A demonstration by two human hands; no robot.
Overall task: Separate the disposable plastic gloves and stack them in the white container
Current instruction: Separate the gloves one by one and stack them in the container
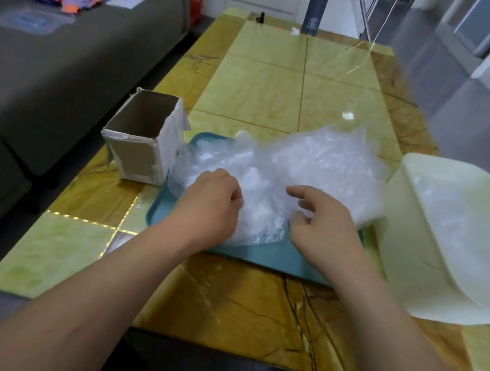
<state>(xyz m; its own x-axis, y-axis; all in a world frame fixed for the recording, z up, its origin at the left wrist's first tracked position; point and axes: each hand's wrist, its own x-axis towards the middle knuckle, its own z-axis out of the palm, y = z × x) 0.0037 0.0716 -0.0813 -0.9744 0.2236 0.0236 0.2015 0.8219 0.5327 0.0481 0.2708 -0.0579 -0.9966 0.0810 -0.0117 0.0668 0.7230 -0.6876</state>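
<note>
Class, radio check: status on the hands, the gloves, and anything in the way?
Left hand gripping crumpled clear plastic glove heap on teal tray; right hand on it, grip unclear. White rectangular plastic container right of tray. Path clear.

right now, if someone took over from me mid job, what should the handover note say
Hands: the left hand has its fingers curled down into the near edge of the glove pile; whether it grips a glove cannot be told. The right hand hangs loosely bent over the pile and pinches nothing clearly.
Things: the pile lies tangled on the teal tray. The white container stands right of the tray, an open cardboard box left of it.
Done: the container seems to hold some pale plastic already.
Left: most of the pile, to separate and stack.
</note>
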